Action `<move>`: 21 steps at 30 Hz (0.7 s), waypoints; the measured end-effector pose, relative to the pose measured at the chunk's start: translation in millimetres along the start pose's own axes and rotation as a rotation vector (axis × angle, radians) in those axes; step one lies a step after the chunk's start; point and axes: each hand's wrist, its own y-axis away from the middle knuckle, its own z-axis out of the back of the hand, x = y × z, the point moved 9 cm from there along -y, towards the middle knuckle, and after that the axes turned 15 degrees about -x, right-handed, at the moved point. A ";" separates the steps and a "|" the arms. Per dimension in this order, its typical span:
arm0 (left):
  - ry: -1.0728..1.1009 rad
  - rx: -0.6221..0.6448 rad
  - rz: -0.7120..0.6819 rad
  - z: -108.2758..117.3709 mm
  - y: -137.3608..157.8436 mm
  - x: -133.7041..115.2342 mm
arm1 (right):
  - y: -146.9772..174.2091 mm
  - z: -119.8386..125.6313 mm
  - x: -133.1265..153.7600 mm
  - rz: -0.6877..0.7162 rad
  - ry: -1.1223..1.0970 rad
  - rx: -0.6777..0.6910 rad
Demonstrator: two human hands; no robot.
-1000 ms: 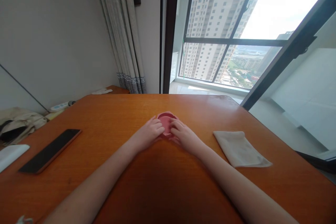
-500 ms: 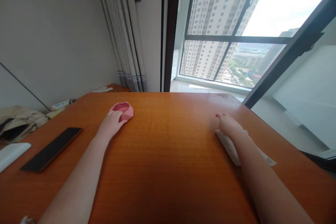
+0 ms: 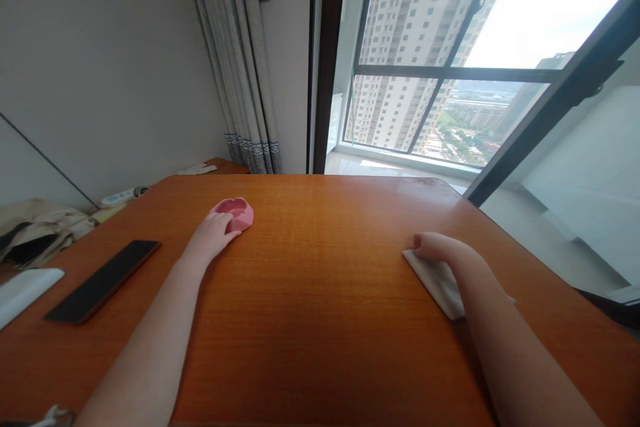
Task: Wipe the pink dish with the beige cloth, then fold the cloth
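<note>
- The pink dish (image 3: 234, 211), a small shallow tray with a notched rim, sits on the wooden table (image 3: 320, 293), toward its far left part.
- The left hand (image 3: 213, 238) rests on the near edge of the pink dish, fingers bent loosely over its rim; whether they grip it cannot be told.
- Well to the right of the pink dish, the right hand (image 3: 443, 250) lies on a folded beige cloth (image 3: 437, 283), fingers curled down onto the cloth's far end.
- To the near left of the pink dish a black phone (image 3: 103, 280) lies flat on the table, with a white flat object (image 3: 25, 287) just beyond it at the table's left edge.
- Behind the pink dish, off the table's far left corner, stand a grey curtain (image 3: 240, 60) and a wall; a large window (image 3: 450, 67) lies further right.
</note>
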 end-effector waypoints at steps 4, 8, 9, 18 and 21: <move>-0.051 -0.036 0.037 9.5 -1.6 -2.5 | 11.6 -6.1 45.5 0.132 -0.093 0.013; 0.079 -0.317 -0.022 44.4 1.4 -64.6 | 34.7 1.5 130.5 0.343 -0.334 -0.229; 0.167 -0.354 -0.086 49.1 6.8 -92.6 | 42.1 12.3 146.1 0.344 -0.451 -0.385; 0.402 0.124 -0.434 -19.9 73.7 -244.2 | 31.7 15.7 137.1 0.300 -0.949 -0.649; 0.328 0.245 -0.415 -36.4 76.6 -219.5 | 6.9 1.2 116.2 0.251 -0.876 -0.622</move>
